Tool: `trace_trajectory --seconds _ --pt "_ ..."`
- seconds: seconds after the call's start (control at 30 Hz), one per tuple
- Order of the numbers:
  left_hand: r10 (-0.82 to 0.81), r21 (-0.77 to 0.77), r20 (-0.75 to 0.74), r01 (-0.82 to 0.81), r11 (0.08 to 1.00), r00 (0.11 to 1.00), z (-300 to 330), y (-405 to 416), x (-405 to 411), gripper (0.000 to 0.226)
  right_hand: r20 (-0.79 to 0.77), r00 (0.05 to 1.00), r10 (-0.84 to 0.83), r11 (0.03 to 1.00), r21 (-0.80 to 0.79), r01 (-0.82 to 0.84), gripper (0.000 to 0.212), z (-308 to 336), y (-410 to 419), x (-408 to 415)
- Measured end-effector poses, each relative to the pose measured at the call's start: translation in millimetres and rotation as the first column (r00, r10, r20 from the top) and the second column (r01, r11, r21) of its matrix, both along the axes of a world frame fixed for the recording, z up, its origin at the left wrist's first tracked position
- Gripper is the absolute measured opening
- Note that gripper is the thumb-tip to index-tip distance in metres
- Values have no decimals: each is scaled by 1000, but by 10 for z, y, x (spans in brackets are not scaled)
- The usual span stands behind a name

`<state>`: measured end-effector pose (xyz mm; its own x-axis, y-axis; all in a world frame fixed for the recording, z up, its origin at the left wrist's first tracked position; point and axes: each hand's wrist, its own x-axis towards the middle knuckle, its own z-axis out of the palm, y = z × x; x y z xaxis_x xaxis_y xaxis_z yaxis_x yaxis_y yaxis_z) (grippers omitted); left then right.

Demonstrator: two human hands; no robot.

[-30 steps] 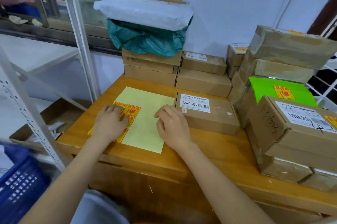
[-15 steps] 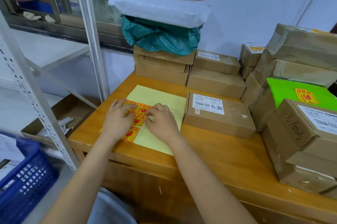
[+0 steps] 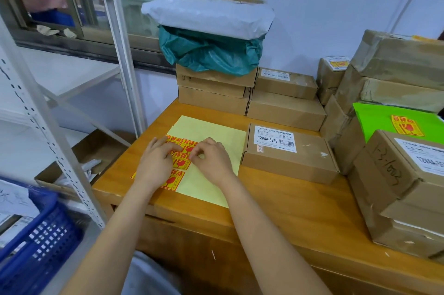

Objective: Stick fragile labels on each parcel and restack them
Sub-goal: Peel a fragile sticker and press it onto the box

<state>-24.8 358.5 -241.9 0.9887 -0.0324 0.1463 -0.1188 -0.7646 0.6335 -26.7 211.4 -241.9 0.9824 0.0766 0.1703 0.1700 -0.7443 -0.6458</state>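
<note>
Head view. A pale yellow backing sheet lies flat near the desk's left front corner, with orange fragile labels printed in red along its left part. The left hand lies on the labels, fingers mostly straight. The right hand sits just beside it, fingertips curled and pinching at a label's edge. A brown parcel with a white printed label lies just right of the sheet. More parcels are stacked along the back edge and the right side, one with a green top bearing a fragile label.
</note>
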Motion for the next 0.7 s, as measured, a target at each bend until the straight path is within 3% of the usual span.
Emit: trace_trajectory --seconds 0.7 --pt "8 23 23 -9 1000 1000 -32 15 26 43 9 1000 20 999 27 -21 14 10 -15 -51"
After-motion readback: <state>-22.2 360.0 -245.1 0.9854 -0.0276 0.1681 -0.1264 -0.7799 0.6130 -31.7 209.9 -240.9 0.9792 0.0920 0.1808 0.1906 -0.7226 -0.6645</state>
